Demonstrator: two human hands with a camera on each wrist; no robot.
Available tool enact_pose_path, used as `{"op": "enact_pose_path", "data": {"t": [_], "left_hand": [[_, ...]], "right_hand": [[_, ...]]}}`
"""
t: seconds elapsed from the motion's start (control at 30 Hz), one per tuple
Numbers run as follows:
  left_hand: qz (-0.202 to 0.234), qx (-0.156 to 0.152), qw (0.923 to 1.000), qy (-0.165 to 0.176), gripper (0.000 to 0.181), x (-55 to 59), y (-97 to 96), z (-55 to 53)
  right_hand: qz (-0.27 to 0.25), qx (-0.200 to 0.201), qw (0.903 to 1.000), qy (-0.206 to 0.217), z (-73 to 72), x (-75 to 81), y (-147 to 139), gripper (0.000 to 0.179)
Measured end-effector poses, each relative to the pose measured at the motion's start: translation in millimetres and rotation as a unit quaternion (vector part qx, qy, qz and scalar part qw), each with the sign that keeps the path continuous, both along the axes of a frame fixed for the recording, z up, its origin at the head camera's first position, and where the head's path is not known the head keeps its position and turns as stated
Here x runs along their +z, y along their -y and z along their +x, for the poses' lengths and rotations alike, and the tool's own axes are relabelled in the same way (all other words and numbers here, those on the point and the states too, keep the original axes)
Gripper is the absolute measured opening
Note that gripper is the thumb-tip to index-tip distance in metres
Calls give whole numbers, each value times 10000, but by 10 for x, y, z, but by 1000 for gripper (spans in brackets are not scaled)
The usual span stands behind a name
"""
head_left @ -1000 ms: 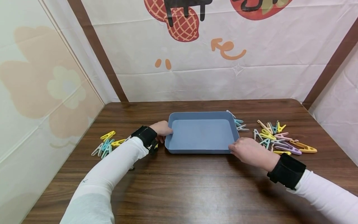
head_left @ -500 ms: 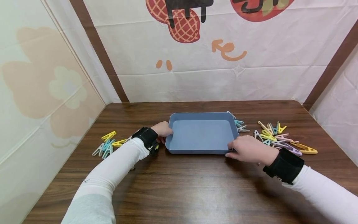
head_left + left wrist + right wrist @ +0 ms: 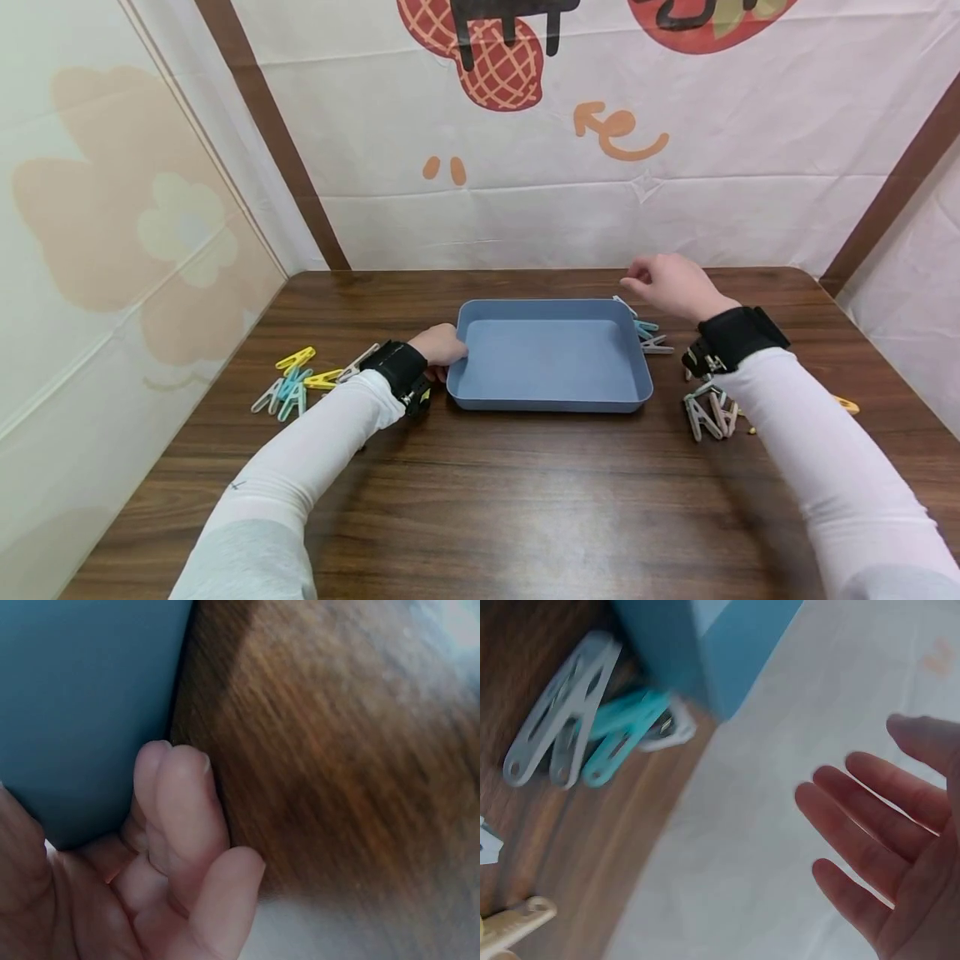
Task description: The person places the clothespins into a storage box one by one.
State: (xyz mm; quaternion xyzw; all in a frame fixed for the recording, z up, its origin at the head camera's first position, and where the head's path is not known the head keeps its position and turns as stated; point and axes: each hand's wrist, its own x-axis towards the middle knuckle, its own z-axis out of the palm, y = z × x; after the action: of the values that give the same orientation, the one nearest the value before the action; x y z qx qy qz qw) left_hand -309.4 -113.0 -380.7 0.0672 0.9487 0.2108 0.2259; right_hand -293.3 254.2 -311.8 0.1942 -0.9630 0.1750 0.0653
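A shallow blue-grey tray [image 3: 551,358] lies on the wooden table with nothing in it. My left hand [image 3: 441,346] grips its left wall, thumb over the rim; in the left wrist view the fingers [image 3: 191,817] bend along the outside of the wall [image 3: 90,697]. Raised past the tray's far right corner is my right hand [image 3: 671,287], holding nothing. The right wrist view shows its fingers [image 3: 870,847] spread and relaxed. Below it, beside the tray's right wall, lie a grey clothespin [image 3: 657,345] and a teal clothespin [image 3: 622,735].
On the left of the table is a small pile of yellow, teal and grey clothespins [image 3: 291,387]. Another pile of clothespins [image 3: 708,410] sits at the right, partly hidden under my right sleeve [image 3: 817,450]. A printed cloth [image 3: 480,225] hangs behind the table.
My right hand has let go of the tray's near right corner and moved up and away to the far right corner. The left hand keeps its grip; the tray stays in place.
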Motion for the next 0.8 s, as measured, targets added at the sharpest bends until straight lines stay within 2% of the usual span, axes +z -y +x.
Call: {"op": "enact_pose_path", "data": {"t": [0.13,0.3,0.5,0.8], "left_hand": [[-6,23,10000,9,20,-23,9,-15],[-4,128,9999,-28,21,-38,13,-10],[-2,136,9999,53,21,-43,-32,28],[-65,109,9999,-57,21,0,-21,25]], "right_hand": [[-97,-487,9982,331,-221,-114,-91,23],[-204,-876,9926,814,-384,-328,-94,24],[-169,-1048,9869,1213,-476,-541,-62,32],[-248,-1233,9826,1369,-556,-646,-103,39]]}}
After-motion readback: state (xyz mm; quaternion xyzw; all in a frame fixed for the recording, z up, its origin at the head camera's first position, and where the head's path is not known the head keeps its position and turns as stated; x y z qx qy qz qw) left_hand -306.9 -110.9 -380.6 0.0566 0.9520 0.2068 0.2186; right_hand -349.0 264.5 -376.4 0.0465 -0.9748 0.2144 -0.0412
